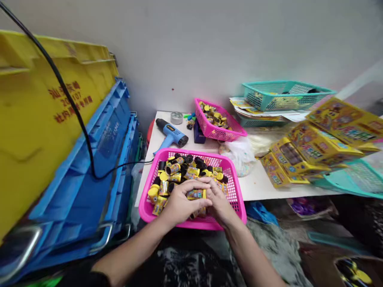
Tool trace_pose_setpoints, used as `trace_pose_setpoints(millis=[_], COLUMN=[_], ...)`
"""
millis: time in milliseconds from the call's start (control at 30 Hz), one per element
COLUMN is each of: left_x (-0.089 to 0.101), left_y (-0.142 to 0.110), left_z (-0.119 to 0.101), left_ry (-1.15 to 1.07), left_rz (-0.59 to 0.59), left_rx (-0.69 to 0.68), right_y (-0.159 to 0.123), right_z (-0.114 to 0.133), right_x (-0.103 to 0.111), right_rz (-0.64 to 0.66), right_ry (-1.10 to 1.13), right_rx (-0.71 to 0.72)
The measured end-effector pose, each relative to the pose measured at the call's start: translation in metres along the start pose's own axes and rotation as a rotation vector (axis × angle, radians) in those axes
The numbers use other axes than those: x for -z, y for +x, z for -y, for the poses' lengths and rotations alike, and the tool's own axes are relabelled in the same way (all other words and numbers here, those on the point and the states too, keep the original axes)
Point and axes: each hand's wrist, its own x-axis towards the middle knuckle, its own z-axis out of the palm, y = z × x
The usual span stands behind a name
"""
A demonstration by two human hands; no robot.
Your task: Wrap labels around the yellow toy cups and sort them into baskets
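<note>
Over a pink basket point(236, 191) in front of me, both my hands meet around one small yellow printed jar point(195, 194). My left hand point(182, 203) is closed with thumb and fingers along the jar's sides. At its yellow right end, the curled fingers of my right hand point(220, 203) press against it; part of that end is hidden. Beneath and behind the hands, the basket is heaped with similar printed jars point(163, 188), some with yellow lids and some with black ends showing.
A blue heat gun point(172, 133) lies behind the basket, near a tape roll point(176, 117). Further back stands another pink basket point(201, 119) of small jars. Teal baskets point(260, 99) and yellow boxes point(314, 147) occupy the right. Stacked blue crates point(101, 143) rise at left, a black cable crossing them.
</note>
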Motion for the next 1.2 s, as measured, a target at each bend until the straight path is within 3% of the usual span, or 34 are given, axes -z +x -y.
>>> trace_pose_setpoints(millis=[233, 433, 533, 667, 767, 1067, 1200], left_x=[0.01, 0.019, 0.018, 0.014, 0.012, 0.011, 0.01], left_y=[-0.004, 0.0, 0.0, 0.0, 0.0, -0.003, -0.005], left_z=[-0.003, 0.0, -0.004, -0.007, -0.01, -0.007, -0.008], left_ry=[-0.298, -0.248, -0.271, -0.242, -0.217, -0.169, -0.108], left_rz=[0.238, 0.14, 0.136, 0.089, 0.146, 0.189, 0.25], left_rx=[0.076, -0.012, 0.028, 0.105, 0.145, 0.103, 0.107], right_y=[-0.001, -0.001, -0.002, -0.003, -0.002, -0.003, -0.006], right_z=[0.003, 0.008, 0.01, 0.012, 0.013, 0.015, 0.009], right_x=[-0.002, 0.005, 0.008, 0.007, 0.003, 0.003, 0.011], right_rz=[0.025, 0.043, 0.051, 0.131, 0.093, 0.196, 0.208], right_ry=[0.259, 0.014, -0.038, 0.083, 0.177, 0.274, 0.275], right_rx=[-0.1, -0.016, 0.024, 0.027, -0.049, -0.189, -0.183])
